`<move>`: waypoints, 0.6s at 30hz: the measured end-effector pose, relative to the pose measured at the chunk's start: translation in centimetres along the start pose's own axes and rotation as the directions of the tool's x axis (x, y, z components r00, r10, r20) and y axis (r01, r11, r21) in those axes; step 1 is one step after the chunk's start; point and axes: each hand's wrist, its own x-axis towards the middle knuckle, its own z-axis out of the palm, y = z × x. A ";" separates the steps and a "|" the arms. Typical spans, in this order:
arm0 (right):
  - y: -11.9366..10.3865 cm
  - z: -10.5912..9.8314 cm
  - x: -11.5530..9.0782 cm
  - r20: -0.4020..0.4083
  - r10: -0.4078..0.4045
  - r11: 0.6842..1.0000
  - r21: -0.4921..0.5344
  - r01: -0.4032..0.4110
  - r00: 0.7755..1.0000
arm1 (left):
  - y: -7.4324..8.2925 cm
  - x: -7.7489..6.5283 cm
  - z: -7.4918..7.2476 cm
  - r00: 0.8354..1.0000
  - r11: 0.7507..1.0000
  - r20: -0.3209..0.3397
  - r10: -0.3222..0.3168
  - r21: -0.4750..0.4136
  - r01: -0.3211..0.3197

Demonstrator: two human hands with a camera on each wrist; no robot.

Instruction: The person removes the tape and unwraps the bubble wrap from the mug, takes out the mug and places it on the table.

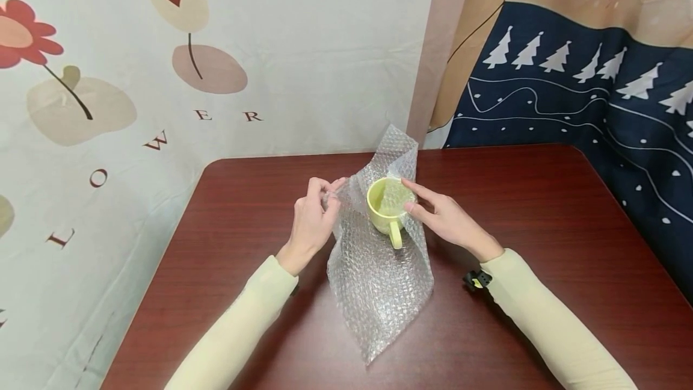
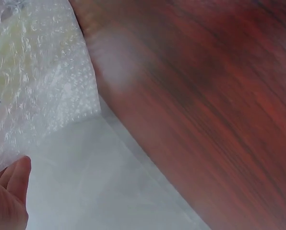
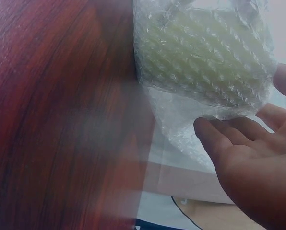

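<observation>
So, yel. mug [image 1: 384, 219] on bubble wrap [image 1: 379, 287]

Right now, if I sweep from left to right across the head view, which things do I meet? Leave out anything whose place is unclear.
Red flower print → left hand → yellow-green mug → right hand → white tree prints.

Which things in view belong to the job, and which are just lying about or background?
Job:
yellow-green mug
bubble wrap, under and partly around the mug
left hand, pinching the wrap
right hand, touching the wrap beside the mug

Background:
red-brown table
flower-print backdrop
tree-print cloth
black wrist device
</observation>
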 end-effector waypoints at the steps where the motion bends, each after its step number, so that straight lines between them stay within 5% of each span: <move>1: 0.0 0.0 0.0 0.000 0.004 1.000 0.002 -0.004 1.000 | -0.1 -0.1 -0.1 1.000 1.000 0.007 -0.010 0.009 0.010; 10: -0.3 -0.1 0.1 -0.005 -0.005 1.000 0.010 0.005 1.000 | -1.1 -0.5 -1.3 0.990 0.993 0.090 -0.107 0.053 0.102; 18: -0.3 -0.1 0.0 -0.004 0.004 1.000 0.011 -0.004 1.000 | -2.3 -1.5 -2.3 0.983 0.988 0.135 -0.127 0.108 0.113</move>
